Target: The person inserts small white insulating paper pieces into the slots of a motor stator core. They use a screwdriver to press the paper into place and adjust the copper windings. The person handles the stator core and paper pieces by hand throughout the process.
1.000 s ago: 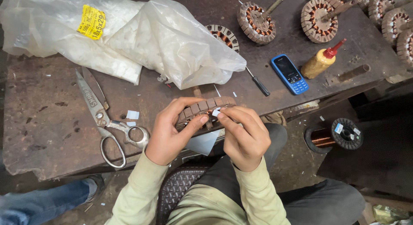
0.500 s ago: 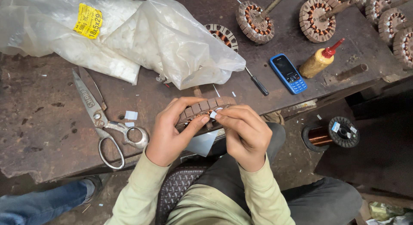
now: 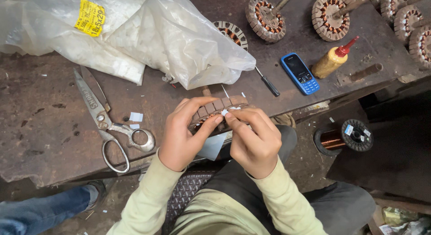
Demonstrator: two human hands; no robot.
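Since the earlier frames little has moved: both hands stay at the centre of the frame on the same part, and only the right fingertips have crept slightly along its rim. The left hand (image 3: 182, 136) wraps around a round slotted motor core (image 3: 214, 110), fingers curled over its top edge and thumb pressing its near side, so it is gripping the core just above the front edge of the dark workbench (image 3: 40, 127). The right hand (image 3: 255, 143) pinches a small white paper slip (image 3: 224, 112) between thumb and forefinger, right against the core's rim.

Left of the hands, large metal scissors (image 3: 107, 122) lie on the bench with a few white paper bits just beside them. A crumpled clear plastic bag (image 3: 179, 42) with a yellow label fills the upper left. To the upper right sit a screwdriver (image 3: 268, 83), a blue mobile phone (image 3: 300, 73), a yellow glue bottle (image 3: 333, 60) with a red tip, and several more wound cores (image 3: 266, 13). A spool of copper wire (image 3: 343, 137) rests at the right, below the bench.
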